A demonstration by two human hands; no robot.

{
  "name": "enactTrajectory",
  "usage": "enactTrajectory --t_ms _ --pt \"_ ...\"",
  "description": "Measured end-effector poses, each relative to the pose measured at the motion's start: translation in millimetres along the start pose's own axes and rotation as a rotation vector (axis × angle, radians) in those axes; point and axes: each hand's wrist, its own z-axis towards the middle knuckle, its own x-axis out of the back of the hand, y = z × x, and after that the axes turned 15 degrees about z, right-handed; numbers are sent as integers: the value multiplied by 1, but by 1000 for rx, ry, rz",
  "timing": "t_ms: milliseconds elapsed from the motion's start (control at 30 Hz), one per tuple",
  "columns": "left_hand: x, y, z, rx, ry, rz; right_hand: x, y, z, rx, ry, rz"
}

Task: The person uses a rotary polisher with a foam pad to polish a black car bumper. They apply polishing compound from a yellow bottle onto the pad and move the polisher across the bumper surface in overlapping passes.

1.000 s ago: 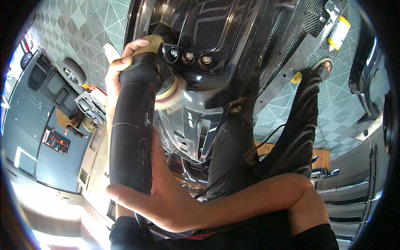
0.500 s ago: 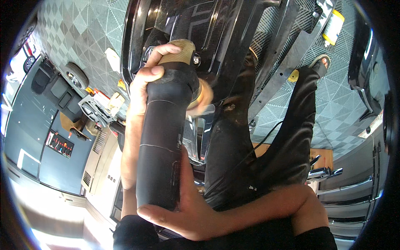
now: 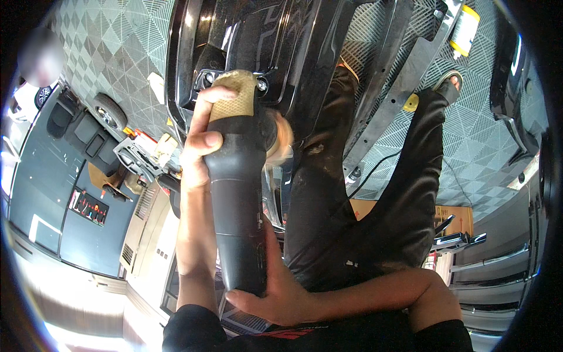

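L hand half closed round the front of a long black cylindrical power polisher w/ tan textured cover, ctr of frame; thumb on black body. R hand curled round its rear end, lower ctr. Round orange-tan pad, blurred, at tool's right; can't tell if touching glossy black moulded car panel, upper ctr. White-and-yellow plastic bottle, upper R.
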Motion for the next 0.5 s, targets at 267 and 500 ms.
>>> enactTrajectory --t_ms 267,500 --pt "-10 -7 -4 -32 -88 57 15 14 -15 13 82 -78" --pt "-2 -6 -12 -86 -23 91 21 9 -12 11 -3 -82"
